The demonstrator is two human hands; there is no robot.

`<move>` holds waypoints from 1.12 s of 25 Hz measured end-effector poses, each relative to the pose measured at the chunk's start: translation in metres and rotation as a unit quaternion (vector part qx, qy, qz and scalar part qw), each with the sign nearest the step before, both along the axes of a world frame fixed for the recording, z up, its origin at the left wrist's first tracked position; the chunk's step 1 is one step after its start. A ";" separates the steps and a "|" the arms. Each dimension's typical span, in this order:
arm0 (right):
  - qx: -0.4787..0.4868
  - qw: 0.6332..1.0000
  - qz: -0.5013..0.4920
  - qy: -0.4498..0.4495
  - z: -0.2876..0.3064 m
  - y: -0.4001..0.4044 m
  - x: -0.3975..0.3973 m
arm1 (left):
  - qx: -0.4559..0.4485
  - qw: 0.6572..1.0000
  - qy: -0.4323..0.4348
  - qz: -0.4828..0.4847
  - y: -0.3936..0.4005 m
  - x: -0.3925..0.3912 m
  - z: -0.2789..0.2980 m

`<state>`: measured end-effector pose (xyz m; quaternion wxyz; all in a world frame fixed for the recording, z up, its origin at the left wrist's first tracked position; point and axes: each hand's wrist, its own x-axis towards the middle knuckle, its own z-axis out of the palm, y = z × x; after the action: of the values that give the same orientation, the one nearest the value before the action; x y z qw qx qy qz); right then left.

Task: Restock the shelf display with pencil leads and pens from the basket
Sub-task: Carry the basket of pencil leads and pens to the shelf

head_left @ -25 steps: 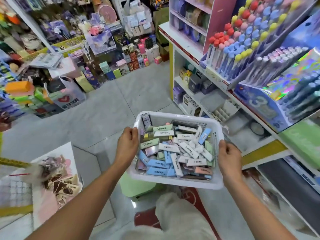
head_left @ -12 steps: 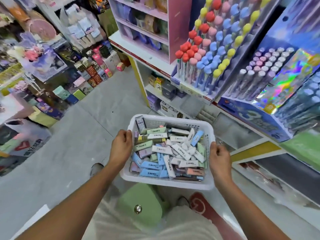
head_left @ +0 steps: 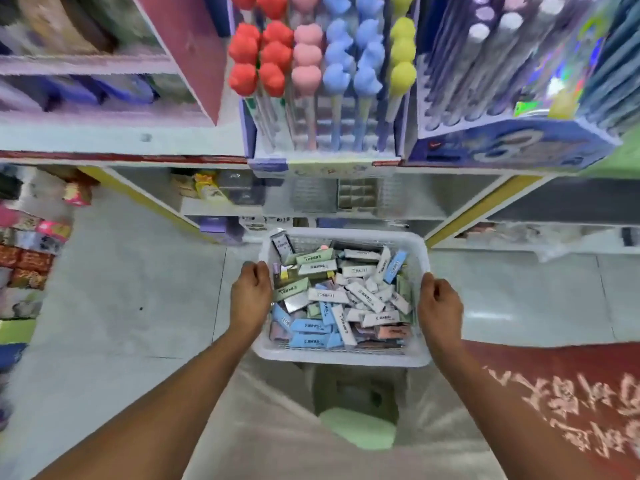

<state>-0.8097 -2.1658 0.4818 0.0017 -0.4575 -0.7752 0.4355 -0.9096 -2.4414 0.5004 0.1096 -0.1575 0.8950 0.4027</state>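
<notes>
A white shelf with a red front strip is seen across the top, and two pen displays are set side by side on it. Small boxes are kept on the lower shelf. A red mat is laid on the grey floor.
</notes>
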 end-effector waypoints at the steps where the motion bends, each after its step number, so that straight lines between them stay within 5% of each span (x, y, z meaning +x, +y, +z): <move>1: 0.004 1.000 -0.010 -0.009 -0.015 0.000 0.004 | -0.003 1.000 -0.006 -0.013 0.003 -0.005 -0.017; 17: 0.075 0.995 0.030 -0.056 -0.346 0.059 -0.041 | -0.075 0.995 -0.062 -0.002 0.061 -0.031 -0.371; 21: 0.069 0.997 0.032 -0.018 -0.367 0.061 -0.042 | -0.058 0.998 -0.026 -0.009 0.063 -0.029 -0.391; 28: 0.084 0.996 0.028 0.013 -0.338 0.050 -0.017 | -0.033 0.999 -0.040 -0.014 0.048 -0.011 -0.344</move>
<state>-0.8269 -2.1163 0.1438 0.0378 -0.4279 -0.8217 0.3745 -0.9207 -2.3930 0.1566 0.1460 -0.1644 0.9048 0.3647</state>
